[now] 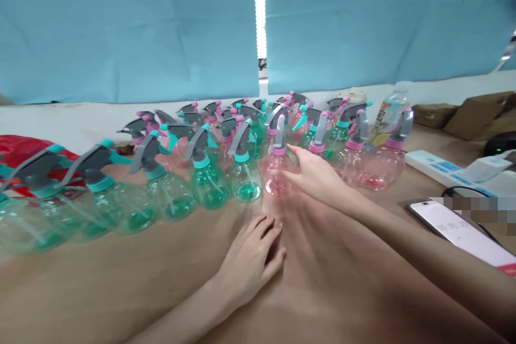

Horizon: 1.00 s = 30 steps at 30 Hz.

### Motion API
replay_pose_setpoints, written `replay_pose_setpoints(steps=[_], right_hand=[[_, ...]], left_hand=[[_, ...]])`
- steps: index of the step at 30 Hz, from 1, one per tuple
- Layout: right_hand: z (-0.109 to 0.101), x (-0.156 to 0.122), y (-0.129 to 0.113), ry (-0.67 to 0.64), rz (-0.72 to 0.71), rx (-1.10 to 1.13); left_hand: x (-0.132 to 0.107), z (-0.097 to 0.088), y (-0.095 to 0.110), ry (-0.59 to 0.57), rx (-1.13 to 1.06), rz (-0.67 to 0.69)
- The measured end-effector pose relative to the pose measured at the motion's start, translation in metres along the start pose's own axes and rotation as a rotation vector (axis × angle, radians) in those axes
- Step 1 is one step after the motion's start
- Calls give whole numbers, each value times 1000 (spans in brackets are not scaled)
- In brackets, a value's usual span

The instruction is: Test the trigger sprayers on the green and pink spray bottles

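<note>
My right hand (318, 174) is at the right side of a pink see-through spray bottle (277, 180) with a grey trigger head and pink collar. Its thumb and index finger are apart beside that bottle; whether they touch it I cannot tell, and the other fingers are mostly hidden. Nearer to me, my left hand (253, 252) rests on the brown table (322, 285), holding nothing, fingers loosely bent and apart. A green spray bottle (245, 183) with a turquoise collar stands upright just left of the pink one.
Several green spray bottles (171, 196) line the left, and more pink ones (377, 166) stand right. Mixed bottles fill the rows behind. At the right are a labelled clear bottle (393, 110), a white power strip (443, 172) and a phone (459, 234). Red plastic (24, 150) lies far left.
</note>
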State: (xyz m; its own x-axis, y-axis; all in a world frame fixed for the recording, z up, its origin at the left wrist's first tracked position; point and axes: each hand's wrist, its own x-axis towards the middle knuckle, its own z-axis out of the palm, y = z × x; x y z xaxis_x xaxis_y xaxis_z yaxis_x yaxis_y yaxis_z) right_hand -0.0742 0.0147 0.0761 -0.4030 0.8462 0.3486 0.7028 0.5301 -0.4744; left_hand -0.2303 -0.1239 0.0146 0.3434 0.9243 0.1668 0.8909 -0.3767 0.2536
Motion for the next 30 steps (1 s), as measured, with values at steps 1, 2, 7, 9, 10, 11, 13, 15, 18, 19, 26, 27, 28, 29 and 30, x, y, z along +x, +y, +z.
replay_pose_setpoints(steps=[1,2,7,9,10,11,13,15,18,19,26,27,28,29,30], right_hand=[[1,3,0,-9,13,13],[2,7,0,-17,24,25],[8,16,1,-38,47,51],[8,17,1,-46,41,48],[8,17,1,-51,39,49],[7,16,1,-58,38,51],[4,15,0,-73,41,57],[0,12,-1,-90,48,64],[-5,7,-3,-114,53,61],[-6,4,-3,-120,53,57],[-14,-31,-2,-134,35,19],[-15,-39,-2,-132,41,11],[-16,-47,-3,-129,42,3],[-16,-55,-3,-126,34,1],[-17,-64,-4,-121,13,10]], left_hand=[[1,1,1,4,-8,7],[2,1,1,9,-13,10],[-1,-1,0,29,-48,24],[-2,-2,0,49,-74,34],[-2,-2,0,61,-90,38],[-2,-3,1,73,-107,42],[-2,-4,1,101,-141,49],[-2,-6,1,128,-166,57],[-1,-8,2,166,-216,53],[-1,-9,2,175,-243,40],[0,-15,-2,342,-510,-305],[1,-17,-2,364,-535,-338],[2,-19,-1,381,-554,-348],[3,-22,0,395,-570,-341],[4,-25,2,403,-597,-322]])
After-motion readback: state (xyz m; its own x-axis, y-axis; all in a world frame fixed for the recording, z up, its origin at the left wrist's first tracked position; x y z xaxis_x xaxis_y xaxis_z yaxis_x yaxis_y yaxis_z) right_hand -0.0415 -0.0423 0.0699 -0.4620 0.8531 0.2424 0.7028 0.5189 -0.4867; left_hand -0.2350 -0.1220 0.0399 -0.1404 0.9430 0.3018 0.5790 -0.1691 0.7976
